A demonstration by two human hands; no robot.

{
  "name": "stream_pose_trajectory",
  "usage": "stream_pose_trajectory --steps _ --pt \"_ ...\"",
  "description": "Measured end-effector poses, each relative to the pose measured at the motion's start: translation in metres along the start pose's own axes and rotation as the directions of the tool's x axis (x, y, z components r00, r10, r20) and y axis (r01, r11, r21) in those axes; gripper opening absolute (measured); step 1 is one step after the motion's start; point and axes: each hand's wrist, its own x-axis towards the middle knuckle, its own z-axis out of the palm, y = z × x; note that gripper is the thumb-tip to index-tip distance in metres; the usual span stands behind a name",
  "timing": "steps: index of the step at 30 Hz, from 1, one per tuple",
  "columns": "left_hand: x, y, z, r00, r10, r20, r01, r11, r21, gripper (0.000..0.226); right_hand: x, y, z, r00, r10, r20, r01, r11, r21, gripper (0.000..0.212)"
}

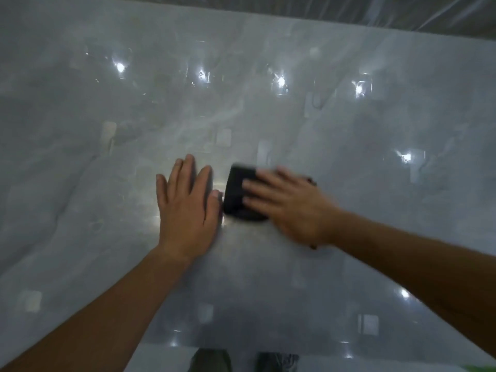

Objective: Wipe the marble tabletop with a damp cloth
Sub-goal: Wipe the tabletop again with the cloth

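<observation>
A glossy grey-white marble tabletop (268,124) fills the view and mirrors several ceiling lights. My left hand (185,208) lies flat on it near the middle, fingers apart, holding nothing. Just to its right a dark folded cloth (237,194) rests on the marble. My right hand (290,205) presses down on the cloth from the right, its fingers spread over the cloth's right half. The hand and cloth are motion-blurred. My left thumb nearly touches the cloth's left edge.
The tabletop's far edge (349,25) runs along the top, with clear plastic sheeting (402,12) beyond it. The near edge (241,345) is at the bottom, where my shoes (212,361) show on a pale floor.
</observation>
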Motion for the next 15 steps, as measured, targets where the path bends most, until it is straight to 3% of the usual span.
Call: stream_pose_trajectory --steps 1,3,5,6,8,11,15 --pt "-0.004 0.002 0.001 1.000 -0.013 0.001 0.013 1.000 -0.001 0.059 0.010 0.026 -0.004 0.986 0.160 -0.037 -0.159 0.987 0.023 0.062" --pt "-0.008 0.005 0.002 0.999 -0.030 -0.017 0.030 1.000 0.003 0.060 0.035 0.072 -0.022 0.891 0.452 -0.045 -0.445 0.889 0.108 0.062" --pt "-0.009 0.006 0.005 0.998 -0.039 -0.043 0.040 0.999 0.021 0.061 0.055 0.090 -0.030 0.792 0.610 -0.034 -0.598 0.785 0.162 0.061" --pt "-0.009 0.007 0.007 0.998 -0.045 -0.052 0.047 0.999 0.027 0.061 0.061 0.086 -0.029 0.777 0.628 -0.043 -0.614 0.771 0.168 0.061" --pt "-0.017 0.008 0.011 0.997 -0.059 -0.056 0.061 0.998 0.034 0.060 0.054 0.053 -0.022 0.830 0.550 -0.089 -0.536 0.832 0.145 0.062" --pt "-0.038 0.015 0.017 0.994 -0.081 -0.073 0.084 0.996 0.043 0.058 0.004 -0.033 -0.002 0.952 0.282 -0.121 -0.270 0.957 0.108 0.068" --pt "-0.073 0.021 0.020 0.992 -0.105 -0.069 0.108 0.993 0.046 0.054 -0.070 -0.114 0.016 1.000 -0.007 0.019 0.006 0.998 0.070 0.066"
